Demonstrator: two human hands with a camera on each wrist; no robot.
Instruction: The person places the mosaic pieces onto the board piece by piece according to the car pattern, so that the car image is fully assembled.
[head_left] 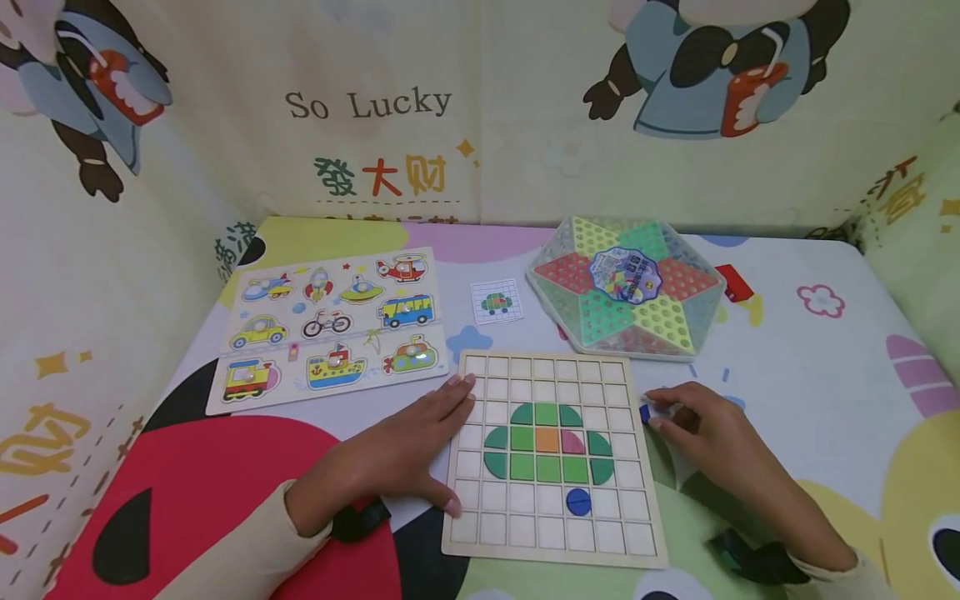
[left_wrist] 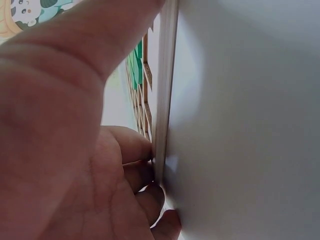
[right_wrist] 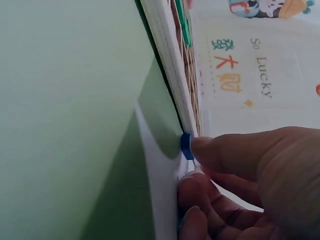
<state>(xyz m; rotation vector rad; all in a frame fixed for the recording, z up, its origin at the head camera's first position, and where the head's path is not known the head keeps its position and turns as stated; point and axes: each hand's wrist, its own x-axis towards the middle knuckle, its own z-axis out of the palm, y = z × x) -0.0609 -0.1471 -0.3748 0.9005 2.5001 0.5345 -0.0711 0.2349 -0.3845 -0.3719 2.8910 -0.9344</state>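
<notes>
My left hand (head_left: 401, 454) lies along the left edge of a wooden grid board (head_left: 523, 532), fingers extended and thumb apart, touching its rim. Pieces on the board form a rounded shape: light green squares (head_left: 522, 467), dark green curved pieces (head_left: 495, 465), an orange square (head_left: 547, 439) and a pink curved piece (head_left: 572, 442). Below them sits a blue circle (head_left: 578, 502) split across the middle. Just off the board's right edge, my right hand (head_left: 708, 429) pinches a small blue tile (right_wrist: 187, 146) between thumb and fingers, close over the tabletop.
Behind the board lies a small pattern card (head_left: 496, 292) with a green car shape. A vehicle puzzle board (head_left: 300, 400) is at the left. The hexagonal checkers box (head_left: 551, 312) stands behind to the right, beside a red object (head_left: 735, 284). Printed curtains border the table.
</notes>
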